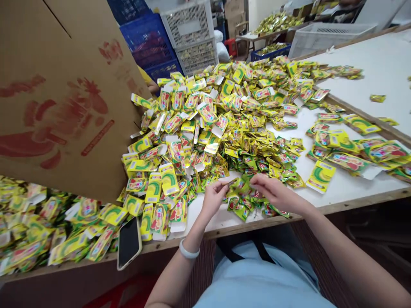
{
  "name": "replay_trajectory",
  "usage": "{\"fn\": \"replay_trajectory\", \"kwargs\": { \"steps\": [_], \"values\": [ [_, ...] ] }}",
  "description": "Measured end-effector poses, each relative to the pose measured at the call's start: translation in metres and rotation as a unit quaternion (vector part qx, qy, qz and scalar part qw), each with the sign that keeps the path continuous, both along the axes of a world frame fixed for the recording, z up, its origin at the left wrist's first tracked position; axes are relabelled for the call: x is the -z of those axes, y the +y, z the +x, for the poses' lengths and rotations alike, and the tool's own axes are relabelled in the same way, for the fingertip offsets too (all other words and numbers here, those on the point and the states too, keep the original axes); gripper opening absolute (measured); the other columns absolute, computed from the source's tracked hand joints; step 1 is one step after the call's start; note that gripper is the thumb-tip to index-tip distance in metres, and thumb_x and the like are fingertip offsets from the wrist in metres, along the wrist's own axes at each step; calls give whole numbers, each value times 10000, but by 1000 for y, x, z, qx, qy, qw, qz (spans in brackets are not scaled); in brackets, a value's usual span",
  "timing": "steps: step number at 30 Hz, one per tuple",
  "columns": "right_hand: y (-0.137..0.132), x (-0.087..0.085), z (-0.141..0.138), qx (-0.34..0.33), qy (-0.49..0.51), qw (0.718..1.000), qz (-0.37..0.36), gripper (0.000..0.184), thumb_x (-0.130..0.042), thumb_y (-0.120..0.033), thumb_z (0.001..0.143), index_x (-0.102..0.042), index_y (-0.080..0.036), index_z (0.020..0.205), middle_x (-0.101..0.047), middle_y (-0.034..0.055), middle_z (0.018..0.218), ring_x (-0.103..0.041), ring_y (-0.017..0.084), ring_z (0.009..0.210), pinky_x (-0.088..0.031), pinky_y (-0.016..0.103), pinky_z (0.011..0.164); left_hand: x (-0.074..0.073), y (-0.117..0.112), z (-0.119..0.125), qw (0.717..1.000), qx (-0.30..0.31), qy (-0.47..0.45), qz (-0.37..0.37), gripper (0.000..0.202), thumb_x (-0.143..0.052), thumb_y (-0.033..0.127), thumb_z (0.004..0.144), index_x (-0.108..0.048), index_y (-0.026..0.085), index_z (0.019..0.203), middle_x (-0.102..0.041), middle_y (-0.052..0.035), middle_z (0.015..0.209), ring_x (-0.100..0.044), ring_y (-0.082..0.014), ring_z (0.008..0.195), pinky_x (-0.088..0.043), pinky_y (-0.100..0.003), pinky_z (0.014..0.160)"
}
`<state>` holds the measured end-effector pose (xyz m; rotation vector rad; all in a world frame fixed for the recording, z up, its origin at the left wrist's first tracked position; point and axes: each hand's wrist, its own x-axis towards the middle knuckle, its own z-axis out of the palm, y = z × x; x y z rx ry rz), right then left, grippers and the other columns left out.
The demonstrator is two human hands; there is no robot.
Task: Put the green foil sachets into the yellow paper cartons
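Head view: small green-yellow sachet (238, 185) held between both hands just above the near table edge (353, 201), in front of the big sachet pile (224, 124). Left hand (213, 197) pinches its left end with thumb and forefinger; right hand (272, 191) has fingers curled over the right side, apparently gripping it. Doing this well, my read: keep the pinches at opposite ends so the sachet stays flat and readable, and lift it clear of the loose sachets underneath (247, 207) so only one comes up. Hard to make out: print on the sachet, whether it's one piece or two stacked, right fingertips' exact contact. Phone (129, 241) overhangs the edge at left; cardboard box (61, 94) hides the pile behind it.
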<state>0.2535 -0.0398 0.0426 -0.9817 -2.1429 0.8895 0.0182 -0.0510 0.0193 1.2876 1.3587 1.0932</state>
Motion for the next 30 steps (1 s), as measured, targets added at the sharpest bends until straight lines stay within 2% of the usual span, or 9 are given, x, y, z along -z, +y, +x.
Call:
{"fn": "replay_trajectory", "kwargs": {
  "steps": [6, 9, 13, 15, 18, 20, 23, 26, 30],
  "values": [
    [-6, -24, -12, -79, -318, 925, 192, 217, -437, -29, 945, -592, -138, 1051, -679, 88, 897, -639, 192, 739, -430, 271, 628, -28, -19, 9, 991, 99, -47, -73, 526, -742, 655, 685, -636, 142, 638, -621, -14, 586, -581, -135, 542, -506, -257, 555],
    [-13, -37, -17, -81, -360, 892, 260, 227, -456, -56, 962, -597, -143, 1116, -693, 104, 923, -661, 211, 740, -466, 293, 635, -40, -28, 12, 987, 105, -64, -106, 579, -686, 720, 708, -579, 155, 652, -536, 29, 536, -531, -105, 482, -513, -257, 539],
    [-19, -41, -18, -57, -365, 890, 267, 224, -490, -75, 953, -613, -148, 1126, -705, 122, 935, -683, 241, 817, -515, 313, 671, -48, -34, 21, 987, 99, -71, -105, 547, -813, 648, 609, -624, 144, 710, -556, 34, 556, -528, -96, 521, -510, -236, 567],
    [-20, -36, -17, -33, -304, 928, 213, 201, -498, -92, 957, -619, -144, 1110, -705, 131, 966, -688, 251, 879, -538, 333, 718, -46, -38, 24, 988, 89, -82, -94, 512, -893, 541, 548, -671, 137, 773, -643, -4, 638, -592, -128, 610, -523, -246, 624],
    [-25, -18, -13, 6, -46, 999, -2, 263, -543, -229, 974, -572, -158, 1226, -692, 130, 1079, -689, 214, 936, -566, 322, 754, -40, -44, 25, 989, 74, -94, -92, 484, -888, 495, 585, -711, 136, 858, -702, -56, 750, -647, -175, 714, -540, -274, 677],
    [-31, -4, -12, -31, 144, 970, -191, 454, -585, -388, 948, -506, -187, 1348, -687, 114, 1122, -695, 197, 934, -588, 302, 710, -36, -49, 24, 990, 81, -75, -88, 449, -859, 481, 638, -725, 140, 897, -704, -91, 919, -655, -182, 758, -553, -292, 690],
    [-40, 9, -11, -95, 281, 876, -381, 555, -661, -531, 852, -593, -207, 1297, -701, 85, 1105, -698, 211, 934, -606, 313, 685, -39, -53, 27, 990, 129, -7, -63, 319, -793, 400, 734, -733, 171, 947, -597, -120, 1183, -649, -206, 902, -566, -305, 719],
    [-44, 7, -8, -63, 296, 860, -411, 457, -719, -543, 792, -718, -203, 1096, -726, 62, 1043, -691, 209, 890, -597, 315, 714, -48, -50, 33, 980, 181, 71, -32, 220, -723, 262, 799, -704, 214, 1013, -565, -103, 1197, -606, -233, 1070, -556, -298, 781],
    [-41, 3, 6, 2, 262, 899, -351, 375, -707, -541, 809, -746, -188, 930, -728, 55, 875, -666, 199, 790, -579, 313, 718, -52, -27, 24, 964, 221, 144, -12, 419, -748, 246, 784, -618, 261, 1183, -587, -87, 1222, -643, -207, 973, -551, -296, 756]
  ]
}}
